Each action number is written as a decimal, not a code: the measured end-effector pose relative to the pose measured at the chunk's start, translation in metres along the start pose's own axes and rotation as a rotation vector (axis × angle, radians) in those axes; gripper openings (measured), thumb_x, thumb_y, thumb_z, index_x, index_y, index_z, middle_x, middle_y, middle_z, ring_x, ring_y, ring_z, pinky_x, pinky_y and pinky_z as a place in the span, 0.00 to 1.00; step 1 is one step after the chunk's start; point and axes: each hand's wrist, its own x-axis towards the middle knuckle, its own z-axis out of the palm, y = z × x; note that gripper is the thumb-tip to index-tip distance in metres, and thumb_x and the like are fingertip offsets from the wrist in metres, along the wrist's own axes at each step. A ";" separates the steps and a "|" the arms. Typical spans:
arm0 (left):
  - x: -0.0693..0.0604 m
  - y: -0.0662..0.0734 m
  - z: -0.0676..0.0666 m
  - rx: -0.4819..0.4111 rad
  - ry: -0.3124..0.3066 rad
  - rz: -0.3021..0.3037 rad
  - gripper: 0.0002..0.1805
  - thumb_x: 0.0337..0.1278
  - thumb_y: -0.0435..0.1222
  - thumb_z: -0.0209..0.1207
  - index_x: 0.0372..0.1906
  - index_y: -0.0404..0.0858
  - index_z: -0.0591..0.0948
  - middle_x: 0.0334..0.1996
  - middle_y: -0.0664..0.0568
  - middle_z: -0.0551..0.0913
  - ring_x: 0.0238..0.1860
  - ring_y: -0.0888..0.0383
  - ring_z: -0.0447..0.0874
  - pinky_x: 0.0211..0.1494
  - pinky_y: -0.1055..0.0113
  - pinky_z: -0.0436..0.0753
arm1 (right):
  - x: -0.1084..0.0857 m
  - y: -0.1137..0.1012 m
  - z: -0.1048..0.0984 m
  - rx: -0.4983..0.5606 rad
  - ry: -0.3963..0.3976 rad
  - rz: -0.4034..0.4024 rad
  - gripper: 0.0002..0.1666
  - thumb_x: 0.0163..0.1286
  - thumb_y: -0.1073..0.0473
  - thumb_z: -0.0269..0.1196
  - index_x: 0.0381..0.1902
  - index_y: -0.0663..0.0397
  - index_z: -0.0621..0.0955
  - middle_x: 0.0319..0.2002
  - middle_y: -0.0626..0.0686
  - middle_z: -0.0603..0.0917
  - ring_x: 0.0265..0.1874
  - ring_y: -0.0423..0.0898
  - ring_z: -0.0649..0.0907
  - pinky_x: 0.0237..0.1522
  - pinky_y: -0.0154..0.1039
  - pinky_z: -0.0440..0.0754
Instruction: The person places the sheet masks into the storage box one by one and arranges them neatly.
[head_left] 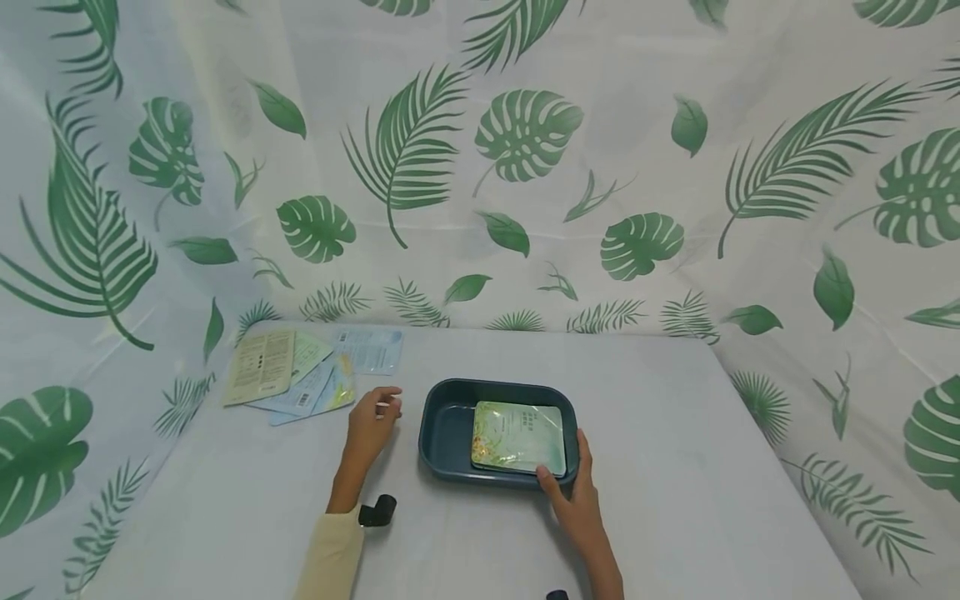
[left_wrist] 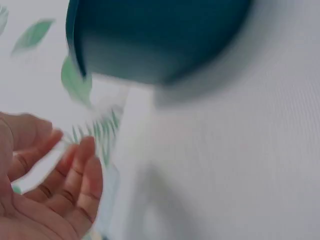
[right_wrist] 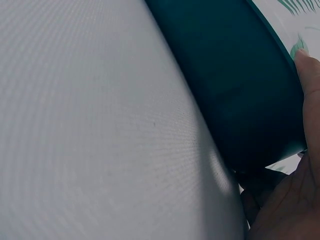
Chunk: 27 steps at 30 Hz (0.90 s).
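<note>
A dark blue plastic tub point(head_left: 450, 477) stands on the white table, and a flat pale green sachet point(head_left: 519, 435) printed with flowers lies in its right part. My right hand point(head_left: 581, 506) grips the tub's near right corner, thumb at the front rim and fingers along the right side. In the right wrist view, that thumb point(right_wrist: 309, 82) lies at the tub's rim point(right_wrist: 280, 37). Left of the tub, my left hand point(head_left: 372, 425) is held with loosely bent fingers and nothing in them. The left wrist view shows it apart from the tub point(left_wrist: 150, 45).
Several flat sachets overlap at the table's back left: a beige sachet point(head_left: 261, 365) on top, a light blue sachet point(head_left: 375, 350) behind, and a blue-yellow sachet point(head_left: 341, 387) near my left hand. A leaf-patterned cloth point(head_left: 555, 267) hangs behind the table point(head_left: 675, 467).
</note>
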 end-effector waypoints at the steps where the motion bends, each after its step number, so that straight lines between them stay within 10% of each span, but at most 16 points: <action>1: -0.001 -0.007 -0.004 -0.017 0.012 -0.049 0.13 0.68 0.33 0.54 0.53 0.35 0.79 0.42 0.41 0.83 0.40 0.47 0.87 0.43 0.60 0.83 | 0.000 0.000 0.000 -0.002 -0.001 0.001 0.53 0.69 0.47 0.61 0.79 0.45 0.41 0.78 0.63 0.48 0.76 0.65 0.51 0.71 0.65 0.52; 5: -0.006 -0.029 -0.021 0.000 0.104 -0.193 0.15 0.67 0.32 0.51 0.55 0.32 0.78 0.44 0.38 0.82 0.42 0.44 0.86 0.44 0.59 0.80 | -0.001 0.000 0.001 0.002 -0.002 -0.004 0.54 0.69 0.48 0.61 0.79 0.45 0.41 0.78 0.64 0.48 0.76 0.65 0.52 0.71 0.66 0.52; 11: -0.009 -0.049 -0.048 0.213 0.263 -0.215 0.17 0.63 0.29 0.52 0.53 0.23 0.77 0.51 0.25 0.67 0.53 0.33 0.63 0.53 0.45 0.64 | 0.000 0.001 0.000 0.007 0.006 -0.013 0.54 0.69 0.46 0.61 0.79 0.46 0.41 0.78 0.64 0.48 0.75 0.66 0.52 0.70 0.66 0.53; 18: -0.007 -0.056 -0.069 0.455 0.037 -0.285 0.26 0.67 0.37 0.53 0.67 0.31 0.69 0.72 0.24 0.37 0.69 0.22 0.34 0.61 0.27 0.50 | -0.002 0.001 -0.002 0.002 0.006 -0.002 0.54 0.69 0.46 0.61 0.79 0.45 0.41 0.78 0.64 0.48 0.76 0.65 0.52 0.71 0.66 0.52; 27: -0.002 -0.056 -0.068 0.559 -0.200 -0.350 0.35 0.73 0.45 0.45 0.74 0.27 0.52 0.75 0.27 0.32 0.71 0.21 0.23 0.65 0.25 0.42 | -0.001 0.000 0.000 0.005 -0.004 0.002 0.53 0.69 0.47 0.61 0.79 0.45 0.41 0.78 0.63 0.47 0.76 0.65 0.51 0.71 0.66 0.51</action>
